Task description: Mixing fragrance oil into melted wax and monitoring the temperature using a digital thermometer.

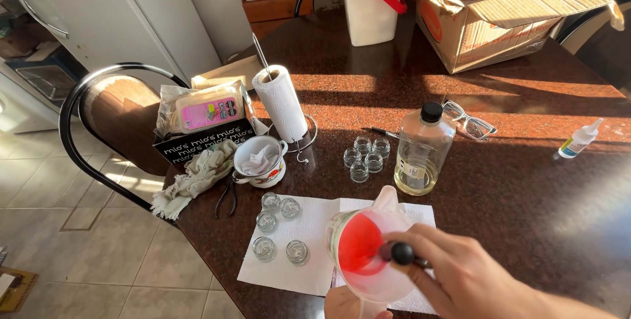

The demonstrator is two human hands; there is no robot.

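A clear plastic measuring jug [374, 247] with red liquid inside is held over white paper towels [296, 253] at the near table edge. My right hand [473, 279] grips a black-knobbed tool [402, 253] that dips into the jug. My left hand [348, 306] is mostly hidden under the jug, at its base, and seems to hold it. Several small empty glass jars [279, 227] stand on the towel left of the jug. Several more jars [365, 155] cluster behind it, next to a glass bottle with a black cap [420, 155].
On the dark table sit a paper towel roll [282, 105], an enamel mug [259, 161], pliers [227, 197], a cloth [197, 174], glasses [470, 122], a dropper bottle [578, 140], a cardboard box [499, 17] and a white red-lidded container [371, 3]. A chair [112, 115] stands at left.
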